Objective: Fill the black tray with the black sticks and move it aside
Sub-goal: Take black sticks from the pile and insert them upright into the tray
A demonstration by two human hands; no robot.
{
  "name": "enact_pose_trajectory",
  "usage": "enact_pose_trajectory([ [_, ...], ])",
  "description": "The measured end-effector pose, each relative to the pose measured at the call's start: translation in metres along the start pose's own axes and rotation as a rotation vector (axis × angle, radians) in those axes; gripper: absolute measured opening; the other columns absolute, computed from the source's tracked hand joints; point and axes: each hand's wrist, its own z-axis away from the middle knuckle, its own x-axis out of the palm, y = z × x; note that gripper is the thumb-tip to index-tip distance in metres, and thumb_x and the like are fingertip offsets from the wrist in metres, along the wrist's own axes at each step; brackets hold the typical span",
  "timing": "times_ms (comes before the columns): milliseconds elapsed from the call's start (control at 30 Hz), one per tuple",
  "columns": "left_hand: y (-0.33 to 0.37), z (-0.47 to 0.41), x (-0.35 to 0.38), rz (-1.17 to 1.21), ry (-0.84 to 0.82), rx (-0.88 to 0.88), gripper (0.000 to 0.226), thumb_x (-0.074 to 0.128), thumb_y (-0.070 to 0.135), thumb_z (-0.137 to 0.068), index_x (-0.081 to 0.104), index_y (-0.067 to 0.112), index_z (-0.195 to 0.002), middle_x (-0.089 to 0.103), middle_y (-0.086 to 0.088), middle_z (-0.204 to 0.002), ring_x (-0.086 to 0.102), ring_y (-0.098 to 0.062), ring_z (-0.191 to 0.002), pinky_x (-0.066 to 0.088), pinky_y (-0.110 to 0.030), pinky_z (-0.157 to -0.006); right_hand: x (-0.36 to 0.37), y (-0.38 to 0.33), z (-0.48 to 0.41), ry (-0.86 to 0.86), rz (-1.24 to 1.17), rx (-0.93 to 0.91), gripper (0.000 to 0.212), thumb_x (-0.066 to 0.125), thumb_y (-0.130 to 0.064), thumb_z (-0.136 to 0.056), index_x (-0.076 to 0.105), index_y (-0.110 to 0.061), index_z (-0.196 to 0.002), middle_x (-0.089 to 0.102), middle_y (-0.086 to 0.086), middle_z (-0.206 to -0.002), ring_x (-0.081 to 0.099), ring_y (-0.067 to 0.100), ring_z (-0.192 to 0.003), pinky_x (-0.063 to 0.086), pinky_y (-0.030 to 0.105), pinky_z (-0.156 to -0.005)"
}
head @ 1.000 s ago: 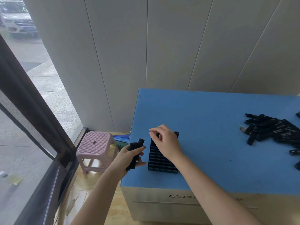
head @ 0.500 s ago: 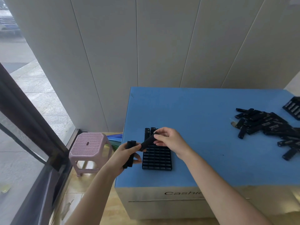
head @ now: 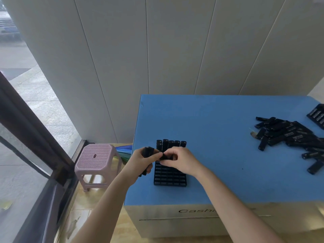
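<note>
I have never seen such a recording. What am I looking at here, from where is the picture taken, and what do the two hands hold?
There is no machine here: a person works with bare hands, and one camera worn on the head looks forward and down at them. The left hand grips a few black sticks. The right hand pinches one stick just above the black tray, which lies on the blue surface. A row of sticks stands along the tray's far edge; the nearer slots are empty. To the right lies a loose pile of sticks, and another tray shows at the picture's edge. A pink stool stands on the floor.
</note>
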Motion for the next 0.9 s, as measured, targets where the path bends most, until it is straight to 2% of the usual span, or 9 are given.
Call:
enact_pose_trajectory([
  [67, -0.003, 0.001, -0.003, 0.061, 0.013, -0.04, 0.025, 0.059, 0.026, -0.09, 0.062, 0.004, -0.101, 0.056, -0.007, -0.068, 0.043, -0.014, -0.047, 0.037, -0.026, -0.049, -0.003, 0.007, 0.0, 0.085, 0.012, 0.018, 0.009, 0.071, -0.023, -0.08, 0.068, -0.019, -0.087, 0.058, -0.014, -0.072, 0.048, -0.002, -0.058, 0.039, 0.012, -0.06],
  [133, -0.006, 0.001, -0.007, 0.157, 0.047, -0.111, 0.024, 0.057, 0.022, -0.092, 0.059, 0.001, -0.102, 0.058, -0.009, -0.079, 0.044, -0.013, -0.047, 0.039, -0.025, -0.047, -0.006, 0.014, 0.0, 0.197, -0.02, 0.047, 0.013, 0.072, -0.02, -0.078, 0.062, -0.02, -0.086, 0.062, -0.01, -0.078, 0.054, 0.003, -0.064, 0.047, 0.019, -0.067],
  [267, -0.012, 0.002, -0.014, 0.332, 0.074, -0.226, 0.011, 0.051, 0.008, -0.093, 0.056, 0.0, -0.098, 0.054, -0.01, -0.077, 0.043, -0.013, -0.045, 0.04, -0.022, -0.042, -0.009, 0.022, -0.007, 0.309, -0.035, 0.035, 0.012, 0.067, -0.017, -0.083, 0.057, -0.021, -0.087, 0.066, -0.005, -0.086, 0.062, 0.009, -0.069, 0.051, 0.023, -0.074],
  [333, -0.014, 0.003, -0.014, 0.376, 0.072, -0.256, 0.012, 0.044, 0.003, -0.092, 0.056, 0.001, -0.094, 0.052, -0.01, -0.074, 0.042, -0.014, -0.046, 0.039, -0.023, -0.043, -0.006, 0.021, -0.01, 0.317, 0.026, -0.002, 0.007, 0.064, -0.018, -0.085, 0.062, -0.018, -0.091, 0.065, -0.005, -0.086, 0.063, 0.011, -0.074, 0.05, 0.023, -0.077],
  [433, -0.013, 0.003, -0.014, 0.404, 0.068, -0.277, 0.017, 0.04, 0.001, -0.091, 0.057, 0.001, -0.092, 0.053, -0.009, -0.072, 0.044, -0.015, -0.048, 0.041, -0.023, -0.045, -0.002, 0.019, -0.015, 0.331, 0.101, -0.059, 0.012, 0.064, -0.018, -0.086, 0.066, -0.013, -0.097, 0.063, -0.006, -0.09, 0.061, 0.01, -0.075, 0.05, 0.022, -0.078],
  [633, -0.014, 0.005, -0.015, 0.41, 0.053, -0.268, 0.016, 0.045, 0.0, -0.093, 0.059, -0.001, -0.101, 0.06, -0.01, -0.07, 0.05, -0.018, -0.058, 0.048, -0.026, -0.05, 0.001, 0.018, -0.02, 0.321, 0.241, -0.109, 0.022, 0.064, -0.018, -0.086, 0.065, -0.013, -0.108, 0.068, 0.0, -0.1, 0.063, 0.014, -0.086, 0.051, 0.031, -0.084],
  [900, -0.011, 0.007, -0.015, 0.42, 0.061, -0.231, 0.008, 0.051, 0.01, -0.095, 0.052, 0.003, -0.1, 0.071, -0.017, -0.09, 0.059, -0.026, -0.06, 0.052, -0.028, -0.05, -0.002, 0.014, -0.026, 0.297, 0.342, -0.148, 0.012, 0.064, -0.021, -0.086, 0.066, -0.013, -0.095, 0.068, -0.003, -0.089, 0.061, 0.013, -0.079, 0.051, 0.031, -0.075],
])
